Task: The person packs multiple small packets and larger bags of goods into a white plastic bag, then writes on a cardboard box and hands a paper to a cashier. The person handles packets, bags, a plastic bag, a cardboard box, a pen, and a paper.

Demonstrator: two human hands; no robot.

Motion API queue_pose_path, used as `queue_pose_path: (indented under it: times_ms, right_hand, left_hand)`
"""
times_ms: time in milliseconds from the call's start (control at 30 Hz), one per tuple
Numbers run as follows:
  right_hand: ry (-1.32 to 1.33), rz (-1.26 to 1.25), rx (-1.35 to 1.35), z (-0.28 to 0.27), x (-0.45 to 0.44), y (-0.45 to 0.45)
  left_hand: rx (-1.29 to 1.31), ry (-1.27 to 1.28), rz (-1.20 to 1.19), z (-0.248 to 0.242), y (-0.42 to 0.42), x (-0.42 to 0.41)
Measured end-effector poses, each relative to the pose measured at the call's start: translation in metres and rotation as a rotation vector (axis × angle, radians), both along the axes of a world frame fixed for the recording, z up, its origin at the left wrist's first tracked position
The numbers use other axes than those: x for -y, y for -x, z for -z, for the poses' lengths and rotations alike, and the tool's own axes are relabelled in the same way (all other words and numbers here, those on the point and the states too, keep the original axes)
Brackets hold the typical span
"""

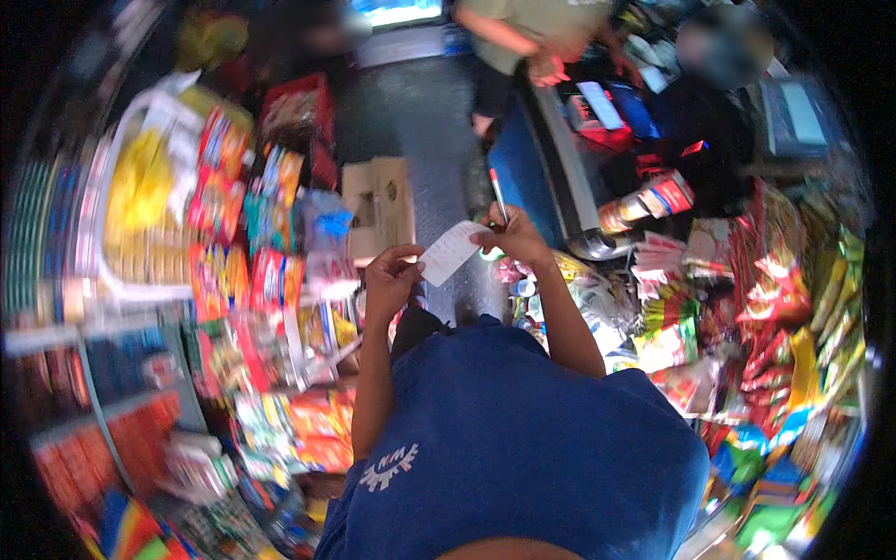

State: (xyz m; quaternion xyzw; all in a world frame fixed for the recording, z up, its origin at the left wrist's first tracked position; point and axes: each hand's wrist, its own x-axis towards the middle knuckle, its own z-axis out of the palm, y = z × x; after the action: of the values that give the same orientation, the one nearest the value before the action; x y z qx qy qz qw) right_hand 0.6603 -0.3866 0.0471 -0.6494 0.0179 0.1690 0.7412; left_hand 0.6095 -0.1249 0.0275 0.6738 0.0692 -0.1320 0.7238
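Note:
A slip of white paper (451, 253) with handwriting on it is stretched between my two hands in front of my blue shirt. My left hand (393, 275) pinches its left end between thumb and finger. The opposite end is held by my right hand (514, 238), which also has a pen (498, 189) with a red tip standing up between its fingers. The writing is too small and blurred to make out.
Snack packets (217, 210) and a white basket (105, 231) stand at the left, near an open cardboard box (381, 206). At the right are a counter (553, 168), a jar (647, 201) and hanging packets (763, 350). Another person (532, 35) stands beyond the counter's near end.

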Motion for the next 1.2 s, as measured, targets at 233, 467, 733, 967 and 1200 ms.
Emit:
queue_pose_path:
  times_ms: [233, 467, 733, 967, 1200]
  right_hand:
    - [-0.217, 0.546, -0.324, 0.029, 0.027, 0.023]
    - [-0.502, 1.523, -0.187, 0.074, 0.045, -0.015]
    - [-0.159, 2.192, -0.312, 0.095, 0.126, -0.121]
    - [-0.154, 2.275, -0.427, 0.096, 0.146, -0.157]
    - [-0.452, 2.339, -0.228, 0.103, 0.16, -0.168]
  left_hand:
    - [0.093, 0.098, 0.495, 0.012, -0.125, 0.031]
    - [0.274, -0.124, 0.629, 0.035, -0.184, 0.081]
    - [0.28, -0.458, 0.749, 0.09, -0.182, 0.028]
    - [0.05, -0.617, 0.586, 0.141, -0.151, -0.073]
    - [-0.023, -0.706, 0.506, 0.173, -0.112, -0.124]
